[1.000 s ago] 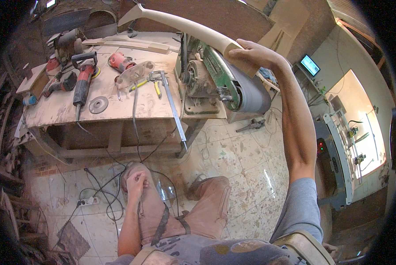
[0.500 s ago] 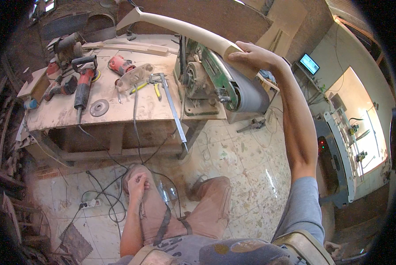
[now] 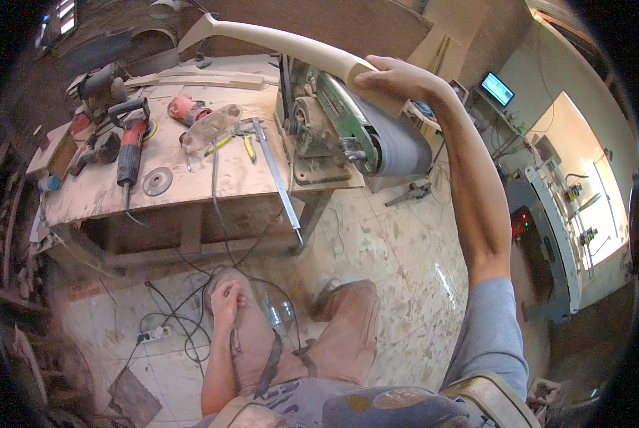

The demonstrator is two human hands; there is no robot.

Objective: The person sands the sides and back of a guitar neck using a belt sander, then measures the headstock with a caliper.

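Observation:
My right hand (image 3: pixel 398 80), arm stretched out far, grips one end of a long, pale, curved wooden piece (image 3: pixel 291 44) shaped like a chair leg. From my hand the piece runs left to a flared, angled tip above the bench's back. Directly beneath the held end is a green belt sander (image 3: pixel 348 107) with a wide grey belt (image 3: pixel 401 146); whether wood and belt touch, I cannot tell. My left hand (image 3: pixel 228 294) rests on my left knee, its fingers curled closed, with nothing visible in them.
On the dusty workbench (image 3: pixel 198 171) lie a red-and-black polisher (image 3: pixel 131 150), another red power tool (image 3: pixel 188 109), a grey disc (image 3: pixel 157 181), a long metal caliper (image 3: pixel 276 178) and yellow-handled pliers (image 3: pixel 249 148). Black cables (image 3: pixel 173 314) tangle on the tiled floor. A lit screen (image 3: pixel 498 88) stands far right.
The view has shifted slightly, so bench and tools sit a little further left and higher. The right hand keeps its grip on the wooden piece; the left hand stays on the knee.

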